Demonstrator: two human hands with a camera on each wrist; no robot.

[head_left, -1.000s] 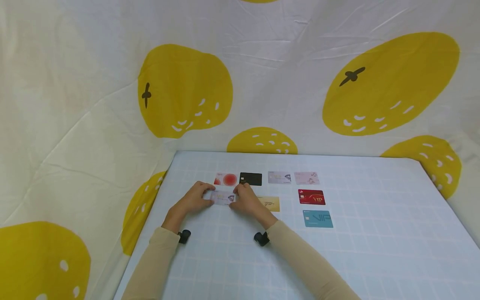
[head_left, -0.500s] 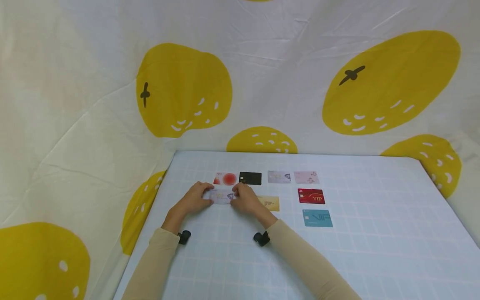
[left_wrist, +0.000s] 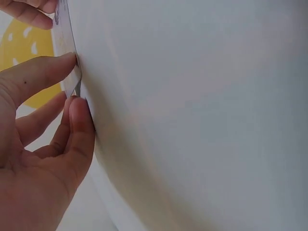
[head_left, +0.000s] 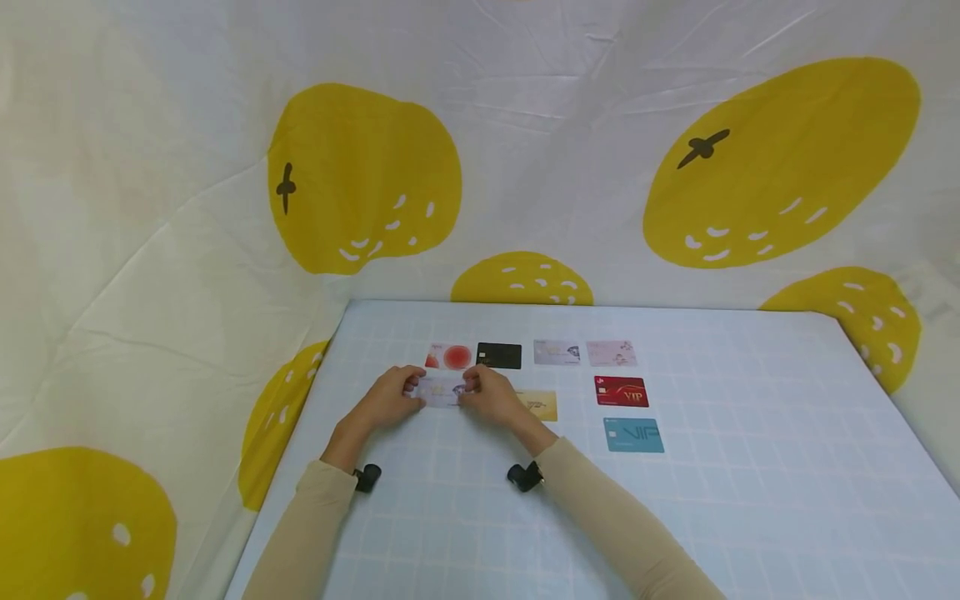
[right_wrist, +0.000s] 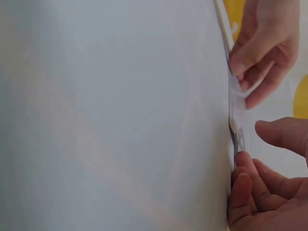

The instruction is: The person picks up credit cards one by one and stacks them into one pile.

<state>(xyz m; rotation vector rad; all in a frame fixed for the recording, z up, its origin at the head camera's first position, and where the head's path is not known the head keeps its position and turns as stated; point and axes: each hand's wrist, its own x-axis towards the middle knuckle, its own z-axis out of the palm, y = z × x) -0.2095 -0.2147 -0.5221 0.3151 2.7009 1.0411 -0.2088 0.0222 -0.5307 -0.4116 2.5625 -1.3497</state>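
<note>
A pale lilac card (head_left: 441,392) lies between both hands near the table's left side. At its left end my left hand (head_left: 388,398) holds it, thumb (left_wrist: 62,67) on one edge and bent fingers at the other; a corner rises off the cloth in the left wrist view. The right hand (head_left: 493,398) has curled fingers (right_wrist: 243,166) at the card's right end, while its thumb (right_wrist: 279,132) stands off the surface in the right wrist view. Just behind the right hand, a gold card (head_left: 543,407) is partly covered by it.
Along the back lie a white card with a red circle (head_left: 456,357), a black card (head_left: 506,357), another lilac card (head_left: 557,352) and a pink card (head_left: 611,353). To the right are a red VIP card (head_left: 622,392) and a teal VIP card (head_left: 633,435).
The lilac card has shifted very slightly left and away from me, with both hands on it. The left fingers curl a little more at its end. The other cards stay in place.
</note>
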